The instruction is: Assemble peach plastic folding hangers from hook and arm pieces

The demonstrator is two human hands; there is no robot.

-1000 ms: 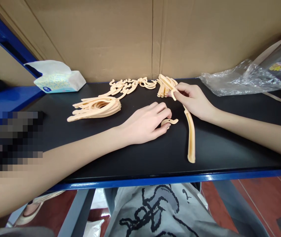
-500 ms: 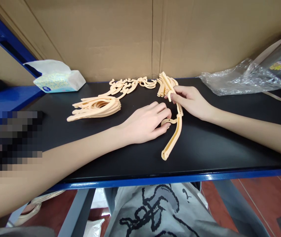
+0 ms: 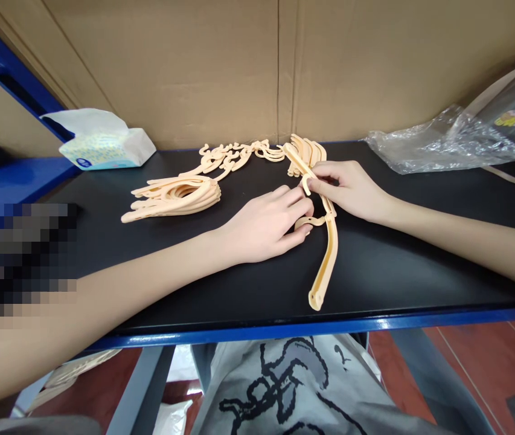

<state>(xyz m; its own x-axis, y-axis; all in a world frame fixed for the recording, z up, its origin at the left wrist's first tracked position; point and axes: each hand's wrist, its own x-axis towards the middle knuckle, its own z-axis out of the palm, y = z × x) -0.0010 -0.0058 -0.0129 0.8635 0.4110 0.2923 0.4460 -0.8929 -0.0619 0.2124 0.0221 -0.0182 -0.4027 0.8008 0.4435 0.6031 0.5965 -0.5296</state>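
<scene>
A beige plastic folding clothes hanger point(image 3: 326, 260) is between my hands, with one channelled arm pointing toward the table's front edge. My right hand point(image 3: 352, 188) is closed around its upper part, thumb and fingers pinching it near a small curved hook end. Beside it, my left hand point(image 3: 273, 225) has its fingers curled on a short curved piece point(image 3: 314, 222) that joins the hanger near its middle. The left fingertips are partly hidden. Just behind my right hand lies a pile of similar beige arms point(image 3: 309, 148).
A stack of long beige arms point(image 3: 194, 196) lies at left, with loose small hooks point(image 3: 230, 156) behind. A tissue pack point(image 3: 107, 145) stands back left; a clear plastic bag point(image 3: 442, 145) and a bottle point(image 3: 511, 115) are at right. A cardboard wall point(image 3: 185, 72) closes the back.
The hanger has turned a little: its near arm has swung right and closer to the front edge, and its far end has tipped left. My left hand has barely moved.
</scene>
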